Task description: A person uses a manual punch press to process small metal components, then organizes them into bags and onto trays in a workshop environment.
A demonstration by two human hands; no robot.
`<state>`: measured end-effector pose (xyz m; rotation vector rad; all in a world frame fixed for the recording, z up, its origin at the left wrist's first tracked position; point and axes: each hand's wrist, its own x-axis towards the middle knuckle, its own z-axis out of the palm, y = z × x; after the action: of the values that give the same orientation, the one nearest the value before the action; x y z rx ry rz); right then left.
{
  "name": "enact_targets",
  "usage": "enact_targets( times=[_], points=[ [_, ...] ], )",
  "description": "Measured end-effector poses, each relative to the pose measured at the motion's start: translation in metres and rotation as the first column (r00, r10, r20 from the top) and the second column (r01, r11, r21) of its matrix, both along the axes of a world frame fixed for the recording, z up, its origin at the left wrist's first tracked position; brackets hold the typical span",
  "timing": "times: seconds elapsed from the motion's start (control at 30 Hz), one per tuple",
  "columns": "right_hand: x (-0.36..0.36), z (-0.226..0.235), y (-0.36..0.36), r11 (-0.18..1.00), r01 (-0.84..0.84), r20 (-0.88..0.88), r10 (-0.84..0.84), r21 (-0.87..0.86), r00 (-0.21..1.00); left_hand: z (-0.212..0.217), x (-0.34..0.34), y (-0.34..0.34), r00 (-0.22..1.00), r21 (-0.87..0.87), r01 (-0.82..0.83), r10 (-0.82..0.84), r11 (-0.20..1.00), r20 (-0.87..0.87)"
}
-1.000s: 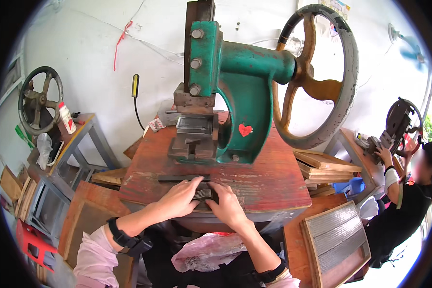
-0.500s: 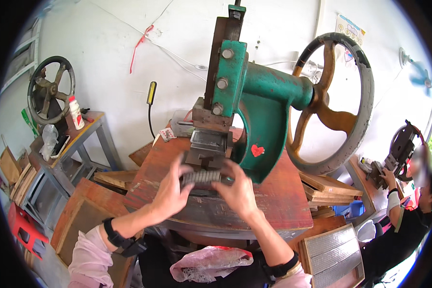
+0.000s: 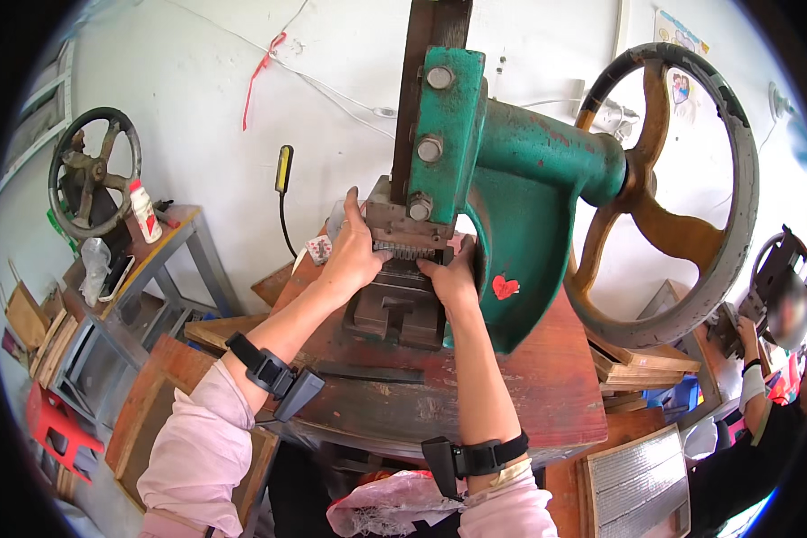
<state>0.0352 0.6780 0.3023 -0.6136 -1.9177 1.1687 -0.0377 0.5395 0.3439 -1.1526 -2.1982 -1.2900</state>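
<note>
While thumbs (image 3: pixel 383 255) point inward, L hand (image 3: pixel 353 258) & R hand (image 3: pixel 455 281) hold ridged pc (image 3: pixel 405 252).

Approach open from front, over bench (image 3: pixel 556 386); low dark bar (image 3: pixel 368 372) lies across it. Press block (image 3: pixel 410 221) close overhead; green frame (image 3: pixel 529 224) bars right side.

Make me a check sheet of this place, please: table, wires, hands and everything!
Surface: red-brown table, paint worn.
Job's things: grey ridged piece at the green press.
Clutter: dark strip on the table; plastic bag at the picture's lower edge.
Hands: left hand and right hand at the piece's two ends; grip partly hidden.
Cables: white cable on the wall.
Surroundings: handwheel and red stool at left, person at right.
</note>
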Motion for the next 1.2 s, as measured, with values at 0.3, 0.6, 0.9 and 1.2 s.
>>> enact_targets(
  times=[0.3, 0.6, 0.9, 1.2],
  points=[
    [0.002, 0.004, -0.001, 0.962, -0.119, 0.017, 0.128, -0.247, 0.992, -0.051, 0.003, -0.052, 0.971, -0.005, -0.098, 0.097, 0.995, 0.219],
    [0.003, 0.007, -0.001, 0.948, -0.125, 0.024, 0.138, -0.294, 0.99, -0.093, 0.073, -0.116, 0.913, -0.432, 0.259, -0.365, 0.864, -0.184],
    [0.004, 0.01, -0.005, 0.932, -0.108, 0.009, 0.118, -0.345, 0.993, -0.023, 0.032, -0.087, 0.988, -0.072, 0.015, -0.026, 0.997, -0.153],
    [0.006, 0.008, -0.001, 0.886, -0.157, -0.102, 0.125, -0.437, 0.987, -0.012, -0.024, -0.043, 0.997, -0.205, 0.073, -0.063, 0.976, 0.054]
  ],
)
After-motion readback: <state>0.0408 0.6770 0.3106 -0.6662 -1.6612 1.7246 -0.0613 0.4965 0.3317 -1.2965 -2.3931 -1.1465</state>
